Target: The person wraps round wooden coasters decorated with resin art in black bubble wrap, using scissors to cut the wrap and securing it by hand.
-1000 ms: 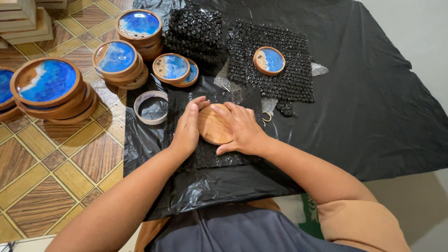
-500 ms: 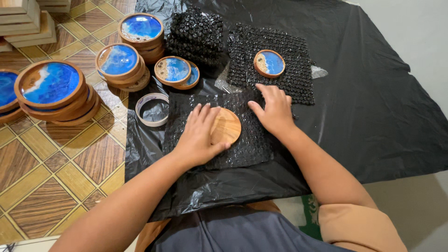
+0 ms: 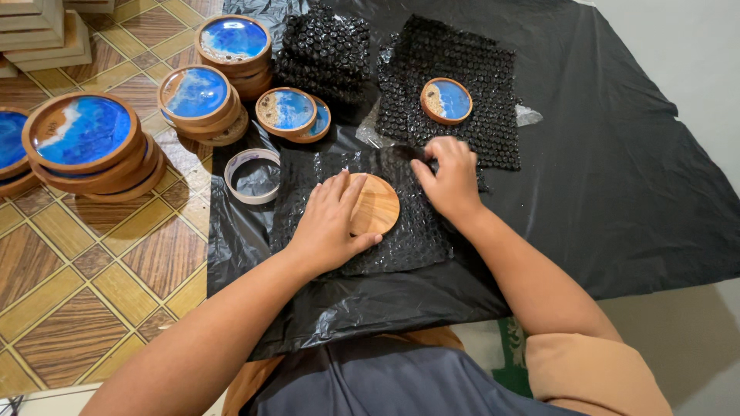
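Note:
A round wooden coaster (image 3: 377, 205) lies face down on a sheet of black bubble wrap (image 3: 408, 231) in front of me. My left hand (image 3: 330, 223) rests flat on its left side, fingers spread. My right hand (image 3: 448, 179) is past the coaster, fingers pinching the far edge of the same sheet. Another small coaster with a blue resin top (image 3: 446, 100) sits on a second bubble wrap sheet (image 3: 478, 69) farther back.
Stacks of blue resin wooden coasters (image 3: 85, 139) (image 3: 196, 96) (image 3: 233, 45) (image 3: 291, 114) stand at the left on the tiled floor. A tape roll (image 3: 253, 176) lies by the left hand. A folded bubble wrap pile (image 3: 324, 46) and a black plastic sheet (image 3: 617, 177) cover the floor.
My right hand left the coaster and moved away to the far edge of the bubble wrap. My left hand shifted onto the coaster and stays pressed there.

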